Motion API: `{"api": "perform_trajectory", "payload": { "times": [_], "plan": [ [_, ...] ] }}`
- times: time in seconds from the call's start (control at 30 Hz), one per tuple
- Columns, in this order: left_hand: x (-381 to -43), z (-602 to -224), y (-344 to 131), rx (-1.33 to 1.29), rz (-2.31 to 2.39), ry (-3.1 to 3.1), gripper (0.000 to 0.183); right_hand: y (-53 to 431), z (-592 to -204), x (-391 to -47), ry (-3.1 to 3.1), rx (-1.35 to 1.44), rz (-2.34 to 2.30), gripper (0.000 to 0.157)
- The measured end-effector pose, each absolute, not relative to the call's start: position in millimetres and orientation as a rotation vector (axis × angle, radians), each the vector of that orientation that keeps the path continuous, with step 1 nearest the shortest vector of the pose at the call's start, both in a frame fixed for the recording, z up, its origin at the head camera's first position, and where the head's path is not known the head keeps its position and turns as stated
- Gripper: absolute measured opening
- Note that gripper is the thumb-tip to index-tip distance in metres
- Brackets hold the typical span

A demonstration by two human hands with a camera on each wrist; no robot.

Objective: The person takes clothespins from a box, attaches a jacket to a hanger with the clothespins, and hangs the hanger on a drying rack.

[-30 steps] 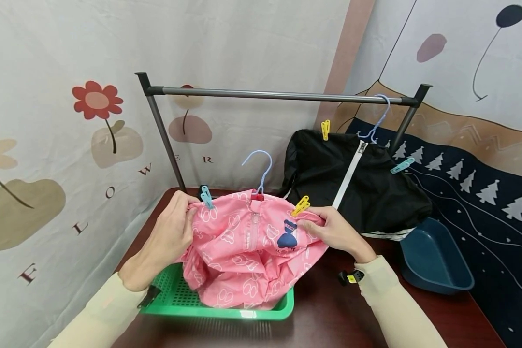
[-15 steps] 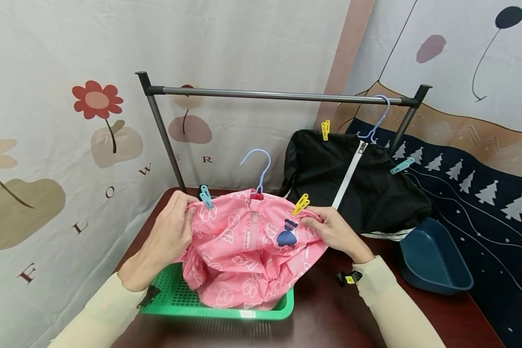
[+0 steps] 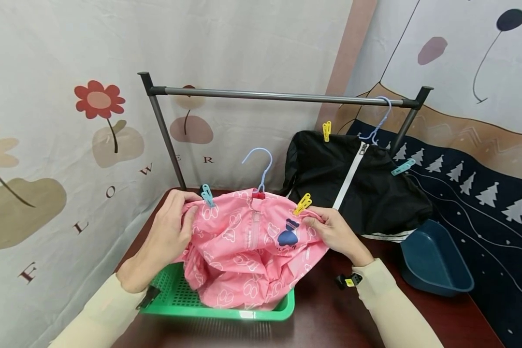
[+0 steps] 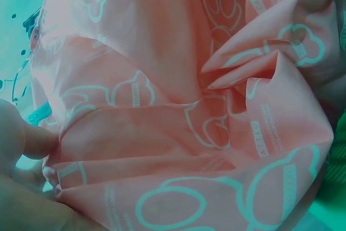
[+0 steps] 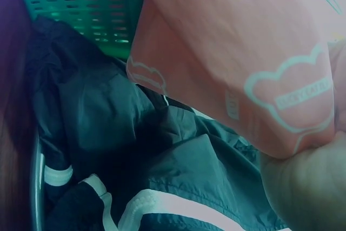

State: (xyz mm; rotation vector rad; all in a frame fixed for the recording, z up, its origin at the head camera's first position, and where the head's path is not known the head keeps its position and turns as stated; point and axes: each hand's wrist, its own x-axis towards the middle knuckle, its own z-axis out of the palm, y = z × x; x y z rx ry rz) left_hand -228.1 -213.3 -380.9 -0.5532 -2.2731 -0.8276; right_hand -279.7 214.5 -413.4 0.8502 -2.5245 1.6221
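Observation:
A pink jacket (image 3: 230, 241) with white bear outlines and a navy bear print is spread between both hands, its lower part bunched in the green basket (image 3: 209, 313). My left hand (image 3: 167, 237) pinches the jacket's left shoulder between thumb and fingers, beside a blue clothespin (image 3: 207, 195). My right hand (image 3: 335, 232) pinches the other shoulder, just outside a yellow clothespin (image 3: 302, 204). From the collar rises the hook of a light blue hanger (image 3: 266, 169); the rest of it is hidden inside. In the left wrist view, folded pink fabric (image 4: 140, 133) fills most of the frame.
A grey rack (image 3: 261, 94) stands behind. At its right end a black jacket (image 3: 322, 169) hangs on a blue hanger (image 3: 380, 121), with a yellow clothespin (image 3: 326, 131) and a blue clothespin (image 3: 403, 166). Below it, at the right, sits a dark blue tub (image 3: 437, 261) on the brown table (image 3: 322, 319).
My right thumb has slid outward and up, off the area by the navy bear to the shoulder edge. My left hand shifts slightly at its shoulder. The jacket stays nearly in place.

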Motion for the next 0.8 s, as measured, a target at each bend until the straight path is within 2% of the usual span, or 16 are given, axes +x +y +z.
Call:
{"api": "perform_trajectory", "payload": {
  "times": [0.1, 0.3, 0.47, 0.8],
  "plan": [
    [-224, -379, -212, -0.501, -0.871, -2.273, 0.031, 214, -413, -279, -2.514, 0.852, 1.619, 0.021],
    [-219, -376, -214, -0.421, -0.884, -2.276, 0.060, 213, -411, -279, -2.474, 0.855, 1.635, 0.023],
    [-215, -375, -215, -0.351, -0.915, -2.295, 0.075, 214, -410, -278, -2.451, 0.834, 1.643, 0.024],
    [-204, -376, -224, -0.131, -0.963, -2.608, 0.111, 213, -406, -276, -2.410, 0.751, 1.626, 0.023]
  ]
}}
